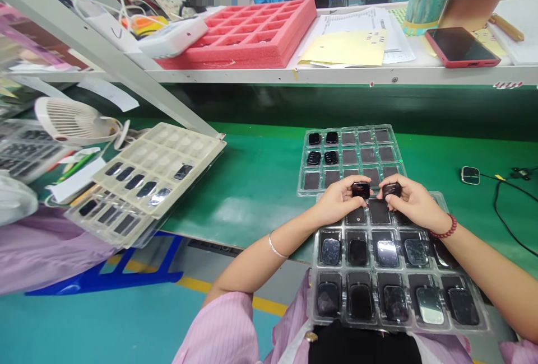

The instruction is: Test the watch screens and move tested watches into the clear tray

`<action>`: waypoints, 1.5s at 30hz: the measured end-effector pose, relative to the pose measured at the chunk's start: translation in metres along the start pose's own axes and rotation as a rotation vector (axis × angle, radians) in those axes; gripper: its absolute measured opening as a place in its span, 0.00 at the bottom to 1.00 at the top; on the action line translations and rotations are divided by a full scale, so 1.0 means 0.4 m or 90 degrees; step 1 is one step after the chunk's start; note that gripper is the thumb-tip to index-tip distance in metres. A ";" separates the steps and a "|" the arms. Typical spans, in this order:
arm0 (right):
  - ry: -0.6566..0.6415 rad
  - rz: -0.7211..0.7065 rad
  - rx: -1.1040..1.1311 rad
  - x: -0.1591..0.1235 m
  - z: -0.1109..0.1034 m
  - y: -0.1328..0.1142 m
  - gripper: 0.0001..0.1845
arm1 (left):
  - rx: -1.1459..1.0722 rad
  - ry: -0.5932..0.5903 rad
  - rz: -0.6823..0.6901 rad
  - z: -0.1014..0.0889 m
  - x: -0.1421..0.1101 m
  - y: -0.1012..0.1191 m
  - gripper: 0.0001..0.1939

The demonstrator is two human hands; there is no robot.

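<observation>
Handling and materials, head view: my left hand (338, 203) is closing thumb and fingers around a glossy black piece (360, 190), and my right hand (420, 201) is similarly pinching a second black piece (392, 189), the two pieces facing each other just apart above the far edge of the near tray (313, 297). Both hands are curling partly shut, leaving the upper faces partly showing. I am judging each piece to be light, stiff and smooth enough to slip, its face probably prone to scratching or chipping; I am therefore favouring the narrow side edges for grip, with light pressure. The near tray is showing clear, thin-walled, probably flexible plastic, its rectangular pockets holding dark inserts and rounded-corner panels (386, 253), some reflecting brightly. Beyond it, the far tray (301, 168) is lying on the smooth green bench (235, 185), four dark pieces (332, 138) occupying its left pockets. Farther left, cream trays (168, 143) are stacking slantwise, their moulded pockets looking matte.
</observation>
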State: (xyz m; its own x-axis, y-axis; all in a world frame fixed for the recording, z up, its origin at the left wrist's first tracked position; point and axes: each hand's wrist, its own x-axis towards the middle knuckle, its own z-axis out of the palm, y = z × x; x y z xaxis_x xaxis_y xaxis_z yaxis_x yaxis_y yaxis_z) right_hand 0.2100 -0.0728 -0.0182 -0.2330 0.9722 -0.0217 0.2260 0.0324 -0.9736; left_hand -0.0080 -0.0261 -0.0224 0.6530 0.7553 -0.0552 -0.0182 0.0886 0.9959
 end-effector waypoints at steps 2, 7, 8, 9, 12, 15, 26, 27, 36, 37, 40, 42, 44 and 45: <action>0.002 -0.006 -0.002 0.000 0.000 0.001 0.11 | 0.003 -0.001 0.001 -0.002 0.001 -0.003 0.23; -0.009 -0.016 -0.011 -0.002 -0.002 0.001 0.14 | 0.021 -0.003 -0.020 -0.003 0.004 -0.010 0.22; -0.011 -0.015 -0.011 -0.002 -0.002 0.001 0.14 | 0.020 -0.003 -0.017 -0.003 0.004 -0.010 0.22; -0.012 -0.015 -0.010 -0.001 -0.002 0.000 0.14 | 0.017 -0.001 -0.012 -0.002 0.004 -0.009 0.23; -0.011 -0.013 -0.011 -0.001 -0.001 -0.001 0.13 | 0.009 0.000 -0.010 -0.001 0.001 -0.005 0.24; -0.007 -0.010 -0.013 0.000 0.001 -0.003 0.11 | 0.011 -0.001 -0.016 0.000 0.001 -0.003 0.25; -0.017 -0.015 -0.036 0.000 -0.002 0.003 0.14 | 0.034 -0.010 -0.001 -0.005 0.006 -0.016 0.24; -0.018 -0.015 -0.034 0.000 -0.002 0.003 0.15 | 0.031 -0.012 0.006 -0.006 0.005 -0.017 0.24; -0.015 -0.008 -0.026 0.001 -0.002 0.006 0.13 | 0.035 -0.008 -0.003 -0.005 0.003 -0.013 0.25; -0.016 -0.006 -0.022 0.001 -0.002 0.006 0.12 | 0.036 -0.006 -0.007 -0.004 0.004 -0.012 0.25; -0.019 -0.011 -0.028 0.000 -0.003 0.006 0.13 | 0.036 -0.004 -0.018 -0.004 0.004 -0.012 0.25; -0.023 -0.016 -0.036 0.000 -0.004 0.006 0.15 | 0.032 -0.005 -0.017 -0.004 0.004 -0.013 0.25; -0.029 -0.017 -0.028 0.000 -0.004 0.006 0.16 | 0.027 -0.008 -0.008 -0.005 0.004 -0.016 0.25; -0.031 -0.016 -0.019 0.000 -0.004 0.006 0.16 | 0.024 -0.009 -0.002 -0.006 0.004 -0.017 0.25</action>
State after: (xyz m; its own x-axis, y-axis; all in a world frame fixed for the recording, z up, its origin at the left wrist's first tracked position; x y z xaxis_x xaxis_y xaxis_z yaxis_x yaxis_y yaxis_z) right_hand 0.2122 -0.0725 -0.0202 -0.2844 0.9587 -0.0090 0.2467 0.0641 -0.9670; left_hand -0.0086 -0.0239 -0.0296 0.6642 0.7453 -0.0581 0.0129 0.0663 0.9977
